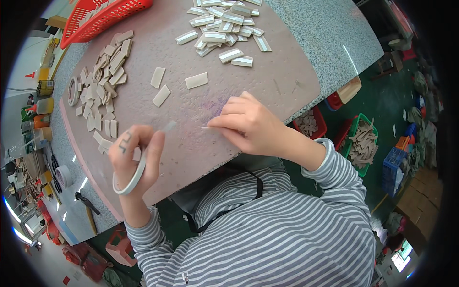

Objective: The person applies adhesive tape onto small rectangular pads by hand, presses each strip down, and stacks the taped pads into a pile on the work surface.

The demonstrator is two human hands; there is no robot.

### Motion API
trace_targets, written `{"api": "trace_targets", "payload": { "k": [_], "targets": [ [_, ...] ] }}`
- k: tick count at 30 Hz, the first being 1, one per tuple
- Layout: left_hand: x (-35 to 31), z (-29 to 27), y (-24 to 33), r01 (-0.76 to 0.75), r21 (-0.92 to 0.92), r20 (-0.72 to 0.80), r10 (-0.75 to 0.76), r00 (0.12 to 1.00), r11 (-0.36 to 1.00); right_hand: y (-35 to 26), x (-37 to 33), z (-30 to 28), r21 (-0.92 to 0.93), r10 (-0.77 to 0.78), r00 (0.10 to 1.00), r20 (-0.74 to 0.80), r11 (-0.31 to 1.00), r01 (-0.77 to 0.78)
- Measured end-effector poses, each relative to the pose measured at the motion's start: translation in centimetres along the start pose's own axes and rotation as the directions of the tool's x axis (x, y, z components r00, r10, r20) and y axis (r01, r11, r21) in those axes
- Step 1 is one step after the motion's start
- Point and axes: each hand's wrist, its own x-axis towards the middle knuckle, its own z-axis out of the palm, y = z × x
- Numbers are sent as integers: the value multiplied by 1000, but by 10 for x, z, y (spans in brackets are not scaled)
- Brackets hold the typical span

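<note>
My left hand point(138, 153) is closed around a narrow roll of white tape point(130, 185), which loops round its fingers. A short, pale, blurred strip point(169, 126) shows just beyond those fingertips. To the right, my right hand point(251, 124) pinches something thin and whitish point(205, 127), mostly hidden by the fingers. Beyond both hands lie several loose beige rectangular pieces, among them one piece point(196, 81) lying crosswise. A heap of bare beige pieces point(103, 86) spreads at the left. Farther off, another heap point(224, 26) carries white strips on top.
A red perforated basket point(100, 21) holds more pieces at the far left. Another tape roll point(73, 91) stands beside the left heap. Bottles point(43, 105) and a hammer-like tool point(87, 203) sit along the left. Crates of pieces, one a green crate point(363, 143), stand below the table's right edge.
</note>
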Motion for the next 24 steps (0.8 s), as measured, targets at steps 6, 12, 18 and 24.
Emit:
{"api": "trace_targets", "payload": {
  "k": [6, 12, 18, 24],
  "targets": [
    [6, 56, 6, 490, -334, 534, -267, 802, 805, -3, -7, -3, -31, 184, 938, -293, 979, -202],
    [11, 76, 12, 169, -78, 399, -125, 908, 982, -14, -42, -10, -184, 95, 991, -94, 977, -111],
    [19, 38, 14, -197, 198, 274, 139, 952, 960, -4, -39, -5, -568, -81, 989, 123, 811, 137],
    [-6, 19, 45, -430, -106, 225, 443, 868, 897, -4, -9, 0, -648, -207, 971, 118, 725, 233]
  ]
}}
